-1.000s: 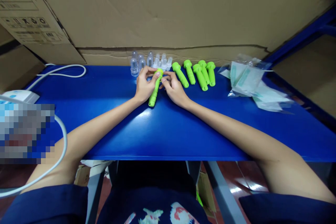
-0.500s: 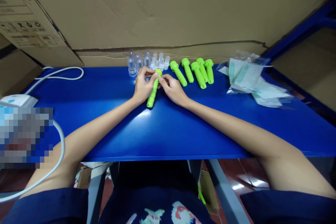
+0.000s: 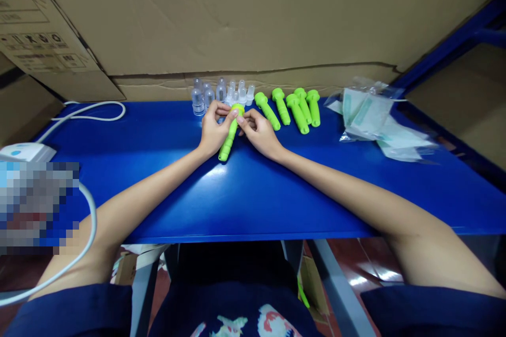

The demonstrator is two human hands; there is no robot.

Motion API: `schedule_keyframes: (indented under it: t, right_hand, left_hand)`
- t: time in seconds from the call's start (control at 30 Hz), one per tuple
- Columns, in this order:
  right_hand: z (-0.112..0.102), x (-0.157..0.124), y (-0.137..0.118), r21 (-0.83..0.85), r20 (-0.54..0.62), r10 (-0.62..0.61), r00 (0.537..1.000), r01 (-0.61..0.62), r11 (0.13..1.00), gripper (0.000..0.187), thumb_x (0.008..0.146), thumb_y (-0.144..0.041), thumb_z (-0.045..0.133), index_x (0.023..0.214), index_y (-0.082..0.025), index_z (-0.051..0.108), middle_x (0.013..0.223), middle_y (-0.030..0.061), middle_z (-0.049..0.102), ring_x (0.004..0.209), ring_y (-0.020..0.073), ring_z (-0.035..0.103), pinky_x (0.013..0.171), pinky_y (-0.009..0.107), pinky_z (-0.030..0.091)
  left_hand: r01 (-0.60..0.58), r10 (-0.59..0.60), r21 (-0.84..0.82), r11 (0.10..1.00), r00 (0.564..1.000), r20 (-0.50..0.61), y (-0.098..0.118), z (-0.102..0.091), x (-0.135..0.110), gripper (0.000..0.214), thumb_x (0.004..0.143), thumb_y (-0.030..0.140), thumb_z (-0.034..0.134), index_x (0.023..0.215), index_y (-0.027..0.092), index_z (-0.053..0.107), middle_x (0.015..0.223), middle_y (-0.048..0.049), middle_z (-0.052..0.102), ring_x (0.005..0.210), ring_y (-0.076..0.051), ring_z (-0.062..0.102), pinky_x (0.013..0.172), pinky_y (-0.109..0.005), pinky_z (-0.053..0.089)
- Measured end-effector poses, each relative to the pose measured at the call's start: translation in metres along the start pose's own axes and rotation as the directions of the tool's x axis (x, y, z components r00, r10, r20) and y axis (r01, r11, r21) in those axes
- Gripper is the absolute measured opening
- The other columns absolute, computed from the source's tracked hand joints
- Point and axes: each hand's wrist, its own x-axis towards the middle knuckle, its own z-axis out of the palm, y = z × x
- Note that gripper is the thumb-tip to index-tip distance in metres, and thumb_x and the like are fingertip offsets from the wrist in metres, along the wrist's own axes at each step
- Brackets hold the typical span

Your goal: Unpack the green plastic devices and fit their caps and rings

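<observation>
My left hand point(image 3: 212, 131) is wrapped round a bright green plastic tube point(image 3: 228, 138) that slants down toward me over the blue table point(image 3: 253, 195). My right hand point(image 3: 260, 132) pinches at the tube's wide top end with thumb and fingertips. Just behind the hands stands a cluster of small clear plastic caps point(image 3: 219, 94). To the right of them lie several more green tubes point(image 3: 290, 108) side by side.
Clear plastic bags with white and green contents point(image 3: 375, 118) are piled at the back right. A white cable point(image 3: 91, 110) loops at the back left and runs to a white device point(image 3: 24, 151). Cardboard boxes point(image 3: 245, 16) wall off the back edge.
Both hands and the green tube have stayed in place; the fingers shifted only slightly at its top end. The view drifted a little.
</observation>
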Motion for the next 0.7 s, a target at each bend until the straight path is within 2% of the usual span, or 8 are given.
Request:
schedule_keyframes:
  t: [0.1,0.17,0.3,0.53,0.7]
  right_hand:
    - [-0.001,0.0,0.0,0.013,0.017,-0.011,1.0,0.011,1.0,0.054,0.083,-0.077,0.06,0.086,-0.025,0.049,0.077,-0.0004,0.065,0.061,0.0143,0.061,0.062,0.031,0.053]
    - [-0.002,0.0,0.001,0.017,0.032,-0.015,0.999,0.014,1.0,0.052,0.085,-0.076,0.058,0.086,-0.025,0.048,0.076,-0.0003,0.064,0.059,0.0144,0.059,0.061,0.032,0.053]
    - [-0.001,0.0,0.003,-0.017,0.045,-0.021,0.999,0.021,1.0,0.051,0.089,-0.076,0.052,0.088,-0.026,0.045,0.075,-0.0002,0.063,0.058,0.0149,0.059,0.059,0.033,0.052]
    - [0.002,-0.003,0.013,-0.287,0.025,-0.132,0.991,0.134,0.949,0.046,0.103,-0.065,0.03,0.114,-0.022,0.043,0.081,0.0051,0.064,0.071,0.0222,0.066,0.069,0.038,0.053]
    - [-0.006,-0.002,0.017,-0.514,0.094,-0.2,0.975,0.22,0.829,0.038,0.106,-0.053,0.026,0.108,-0.021,0.047,0.091,0.0116,0.065,0.081,0.0268,0.065,0.072,0.04,0.052]
  left_hand:
    - [0.035,-0.035,-0.003,0.999,0.999,0.03,0.003,-0.002,0.0,0.044,0.083,0.061,0.072,0.103,0.023,0.062,0.09,-0.0029,0.071,0.084,-0.016,0.071,0.077,-0.028,0.057]
    - [0.019,-0.02,0.012,1.0,0.998,0.06,0.007,-0.003,0.0,0.044,0.085,0.06,0.07,0.108,0.022,0.066,0.098,-0.0052,0.072,0.086,-0.016,0.072,0.081,-0.029,0.058]
    - [-0.026,0.023,0.047,0.999,0.997,0.071,0.012,-0.003,0.0,0.045,0.088,0.061,0.066,0.104,0.019,0.075,0.098,-0.0072,0.07,0.088,-0.017,0.072,0.086,-0.03,0.058]
    - [-0.073,0.067,0.088,0.993,0.996,0.065,0.012,-0.003,0.0,0.041,0.089,0.057,0.066,0.095,0.018,0.077,0.092,-0.0065,0.071,0.087,-0.016,0.069,0.086,-0.029,0.056]
    - [-0.056,0.047,0.107,0.993,0.995,0.084,0.011,-0.004,-0.001,0.037,0.088,0.054,0.068,0.091,0.018,0.078,0.086,-0.0053,0.07,0.083,-0.015,0.069,0.084,-0.027,0.057]
